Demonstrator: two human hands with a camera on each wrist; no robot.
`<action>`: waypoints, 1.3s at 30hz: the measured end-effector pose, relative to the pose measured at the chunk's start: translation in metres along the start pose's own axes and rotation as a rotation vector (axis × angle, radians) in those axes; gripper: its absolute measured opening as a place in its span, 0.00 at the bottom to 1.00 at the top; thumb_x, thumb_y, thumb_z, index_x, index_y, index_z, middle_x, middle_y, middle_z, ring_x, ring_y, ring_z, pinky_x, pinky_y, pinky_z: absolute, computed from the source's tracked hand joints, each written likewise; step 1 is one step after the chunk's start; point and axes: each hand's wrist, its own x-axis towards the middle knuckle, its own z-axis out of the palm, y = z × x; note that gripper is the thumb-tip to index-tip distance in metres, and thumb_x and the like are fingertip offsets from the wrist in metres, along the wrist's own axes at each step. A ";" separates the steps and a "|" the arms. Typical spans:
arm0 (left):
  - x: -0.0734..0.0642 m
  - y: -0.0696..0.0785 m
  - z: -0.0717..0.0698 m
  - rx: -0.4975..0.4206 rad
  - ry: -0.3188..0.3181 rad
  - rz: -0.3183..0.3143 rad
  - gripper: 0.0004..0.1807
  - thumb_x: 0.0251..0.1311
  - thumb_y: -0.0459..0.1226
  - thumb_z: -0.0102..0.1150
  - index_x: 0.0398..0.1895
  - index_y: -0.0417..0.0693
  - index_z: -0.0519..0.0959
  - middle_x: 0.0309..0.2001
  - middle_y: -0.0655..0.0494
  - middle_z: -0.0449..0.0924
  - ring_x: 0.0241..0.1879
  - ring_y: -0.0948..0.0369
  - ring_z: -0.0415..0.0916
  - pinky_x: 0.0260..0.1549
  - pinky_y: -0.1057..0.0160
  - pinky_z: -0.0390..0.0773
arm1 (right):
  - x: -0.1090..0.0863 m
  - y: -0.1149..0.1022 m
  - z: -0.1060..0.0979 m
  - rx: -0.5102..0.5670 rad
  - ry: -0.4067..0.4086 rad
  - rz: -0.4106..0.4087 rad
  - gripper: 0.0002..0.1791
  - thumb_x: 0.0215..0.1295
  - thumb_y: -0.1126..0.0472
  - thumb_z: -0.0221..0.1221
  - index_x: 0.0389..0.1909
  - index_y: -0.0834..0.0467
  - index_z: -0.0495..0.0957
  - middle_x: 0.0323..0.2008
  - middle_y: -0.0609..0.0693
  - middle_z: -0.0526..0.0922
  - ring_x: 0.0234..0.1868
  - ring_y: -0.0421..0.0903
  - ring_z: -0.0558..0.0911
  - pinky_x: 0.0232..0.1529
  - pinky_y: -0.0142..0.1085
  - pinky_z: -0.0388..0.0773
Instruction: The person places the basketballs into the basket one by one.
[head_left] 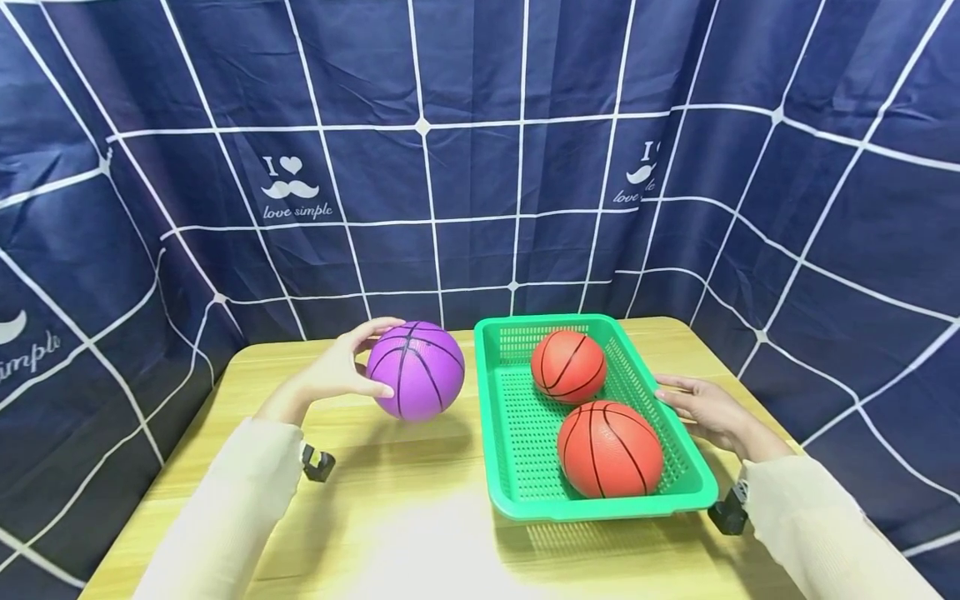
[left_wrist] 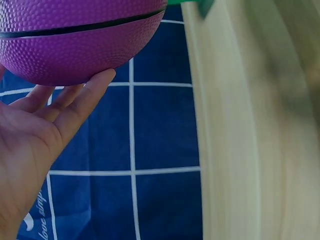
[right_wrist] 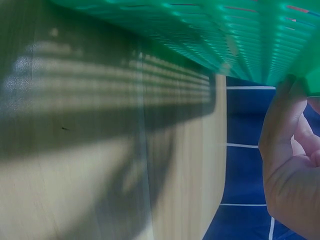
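In the head view my left hand [head_left: 341,367] grips a purple toy basketball [head_left: 420,375] from its left side, thumb in front and fingers behind. The ball is held over the table, its shadow falling below it. Seen from the left wrist, the fingers [left_wrist: 82,100] press against the pebbled purple surface. To the right stands a green plastic basket [head_left: 491,450] with slotted walls. Two orange-red basketballs lie inside it, one at the back [head_left: 568,367] and a bigger-looking one at the front [head_left: 609,450]. My right hand [head_left: 708,412] holds the basket's right rim with its fingertips.
A light wooden table [head_left: 405,517] carries the basket on its right half. Dark blue curtains [head_left: 465,183] with white grid lines enclose the table at the back and both sides. Black wrist mounts sit on the left cuff [head_left: 318,464] and right cuff [head_left: 729,510].
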 end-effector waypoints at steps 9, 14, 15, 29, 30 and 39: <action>0.036 0.017 0.020 -0.054 -0.012 0.051 0.48 0.37 0.27 0.75 0.67 0.47 0.64 0.56 0.44 0.70 0.55 0.47 0.69 0.41 0.52 0.80 | 0.001 0.000 0.002 -0.008 -0.015 0.010 0.40 0.72 0.51 0.51 0.73 0.67 0.43 0.70 0.70 0.48 0.68 0.66 0.52 0.61 0.53 0.63; 0.057 0.025 0.039 -0.073 -0.037 0.077 0.48 0.37 0.23 0.73 0.67 0.44 0.63 0.57 0.43 0.69 0.54 0.47 0.69 0.40 0.52 0.80 | 0.001 0.000 0.001 -0.011 -0.005 0.007 0.39 0.72 0.51 0.51 0.73 0.66 0.44 0.69 0.69 0.51 0.66 0.61 0.60 0.55 0.43 0.72; 0.061 0.026 0.044 -0.071 -0.041 0.077 0.48 0.37 0.22 0.72 0.67 0.43 0.63 0.57 0.42 0.69 0.54 0.47 0.69 0.40 0.52 0.80 | 0.001 0.000 0.001 -0.012 -0.004 0.007 0.39 0.72 0.51 0.51 0.73 0.66 0.44 0.69 0.69 0.52 0.66 0.60 0.61 0.54 0.42 0.73; 0.092 0.023 0.087 -0.061 -0.141 0.059 0.48 0.37 0.30 0.77 0.66 0.52 0.65 0.57 0.52 0.70 0.55 0.52 0.68 0.42 0.56 0.80 | 0.002 0.001 0.001 0.009 -0.015 0.012 0.40 0.72 0.51 0.51 0.73 0.66 0.43 0.70 0.70 0.47 0.69 0.66 0.51 0.63 0.56 0.59; 0.094 0.023 0.089 -0.047 -0.150 0.066 0.48 0.37 0.31 0.77 0.66 0.52 0.65 0.58 0.53 0.70 0.55 0.52 0.67 0.42 0.55 0.80 | 0.002 0.001 0.001 0.009 -0.014 0.012 0.40 0.72 0.51 0.51 0.73 0.66 0.43 0.70 0.70 0.47 0.69 0.66 0.51 0.63 0.56 0.59; 0.103 0.020 0.100 0.124 -0.205 0.065 0.49 0.37 0.41 0.79 0.67 0.57 0.65 0.57 0.59 0.69 0.55 0.55 0.66 0.44 0.58 0.78 | 0.002 0.001 0.002 0.007 -0.005 0.008 0.40 0.72 0.51 0.51 0.73 0.66 0.44 0.70 0.69 0.51 0.68 0.64 0.56 0.59 0.49 0.68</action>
